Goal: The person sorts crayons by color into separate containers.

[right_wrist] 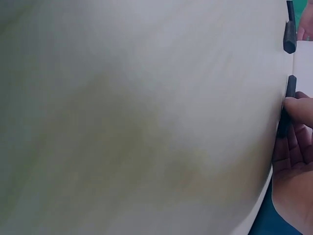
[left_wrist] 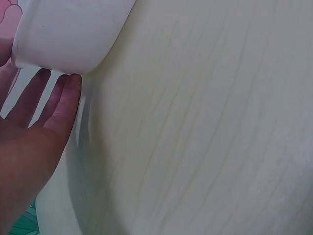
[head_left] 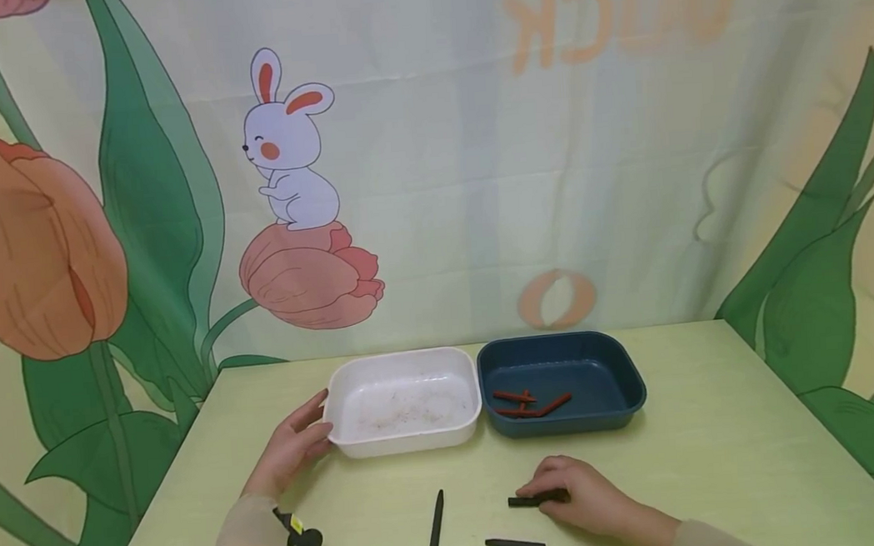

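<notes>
My left hand holds the left end of a white plastic tray. In the left wrist view the fingertips meet the tray's end wall, with the thumb near its rim. Low on the right, my right hand pinches a black crayon between thumb and fingers, close to the table. That crayon also shows in the right wrist view, at the right edge. A second black crayon lies pointing away from me, left of the right hand. Another black crayon lies crosswise nearer to me.
A dark blue tray stands against the white tray's right side. Several reddish-brown crayon-like pieces lie in its left part. Faint specks mark the white tray's floor. Behind the pale green table hangs a printed curtain with tulips and a rabbit.
</notes>
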A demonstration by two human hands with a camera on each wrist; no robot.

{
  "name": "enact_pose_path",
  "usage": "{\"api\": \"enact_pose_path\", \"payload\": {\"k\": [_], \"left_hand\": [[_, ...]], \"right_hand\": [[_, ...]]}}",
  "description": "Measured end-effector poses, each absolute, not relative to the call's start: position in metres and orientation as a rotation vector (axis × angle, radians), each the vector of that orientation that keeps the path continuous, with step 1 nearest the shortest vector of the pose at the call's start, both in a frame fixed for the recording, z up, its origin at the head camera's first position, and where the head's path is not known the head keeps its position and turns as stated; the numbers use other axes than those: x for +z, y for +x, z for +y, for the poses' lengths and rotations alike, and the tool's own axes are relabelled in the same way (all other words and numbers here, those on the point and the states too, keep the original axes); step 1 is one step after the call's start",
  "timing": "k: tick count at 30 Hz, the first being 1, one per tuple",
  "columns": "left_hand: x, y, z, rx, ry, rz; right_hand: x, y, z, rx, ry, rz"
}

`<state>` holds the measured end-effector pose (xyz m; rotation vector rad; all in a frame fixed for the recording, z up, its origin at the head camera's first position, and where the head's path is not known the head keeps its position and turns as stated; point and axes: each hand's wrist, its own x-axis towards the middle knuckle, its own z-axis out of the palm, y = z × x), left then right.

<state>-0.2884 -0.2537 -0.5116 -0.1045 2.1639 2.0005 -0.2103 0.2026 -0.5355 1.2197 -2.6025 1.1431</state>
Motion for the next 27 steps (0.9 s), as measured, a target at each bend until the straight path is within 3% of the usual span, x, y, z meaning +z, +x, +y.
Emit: {"api": "enact_pose_path", "payload": {"k": [27], "left_hand": [[-0.509, -0.288, -0.253, 1.960, -0.120, 2.179]], "right_hand": [[-0.493, -0.237, 0.158, 1.099, 1.086, -2.441]]}}
